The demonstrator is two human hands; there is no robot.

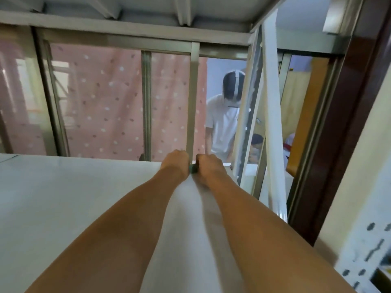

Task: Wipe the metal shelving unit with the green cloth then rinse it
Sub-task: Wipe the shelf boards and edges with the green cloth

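Two bare forearms are reaching out across the white shelf board (63,197) of a metal shelving unit, the hands meeting at its far edge. The left hand (176,162) and the right hand (208,166) are lying knuckles-up, just beside each other, on either side of the base of a thin grey upright post (193,98) that is rising to the unit's upper rail (127,32). Both hands are curling closed, and a small dark-green patch of the green cloth (193,169) is showing in the narrow gap between them, right at the foot of the post. The cloth appears to be gripped by both hands, though the fingers are hidden behind the knuckles and most of the cloth is out of sight, so how it is wrapping the post cannot be told.

Behind the shelving, a pink curtain (110,102) with pale and dark dots is hanging across the left and centre. To its right, through the open frame, a person in a white shirt (222,123) is standing with head bent, partly hidden by a slanted white frame bar (273,123). A dark brown door frame (342,134) is running down the right side, and a white perforated panel (368,259) with dark slots is sitting at the lower right corner.
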